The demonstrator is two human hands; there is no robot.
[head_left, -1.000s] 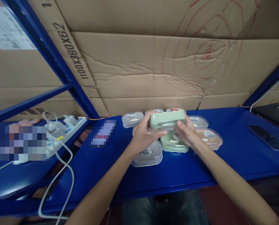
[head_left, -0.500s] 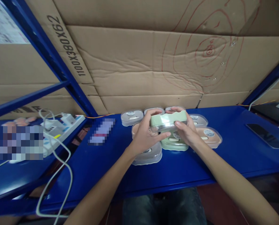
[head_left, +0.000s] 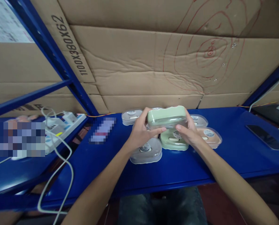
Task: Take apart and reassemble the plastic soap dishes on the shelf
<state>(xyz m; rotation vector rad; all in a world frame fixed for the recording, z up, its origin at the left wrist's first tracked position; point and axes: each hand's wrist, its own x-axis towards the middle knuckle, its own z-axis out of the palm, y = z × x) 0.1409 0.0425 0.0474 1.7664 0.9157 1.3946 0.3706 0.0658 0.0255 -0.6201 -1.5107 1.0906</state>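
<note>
a pale-green, rounded oblong plastic box with a clear lid is held in both hands above the middle of a glossy blue counter, tilted so that its green shell is turned up and its clear lid is turned down. its left end is clasped by the left hand, whose thumb is laid along the lower edge; its right end is clasped by the right hand, whose thumb tip is set near that same edge. each hand's grip is filled by the box, the fingers behind it being mostly hidden.

below, a second pale-green lidded box is partly covered from view; how much room is left between the two cannot be told. just to its left, a grey, rounded plastic box with a clear lid is placed; to its right, a peach lidded plastic box is partly hidden by the right hand. farther back, a grey lidded box is seen at left and another at right, near a brown cardboard sheet.

a blue strip is left between the front boxes and the counter's near edge. wider room is offered at right, as far as a flat black phone.
</note>
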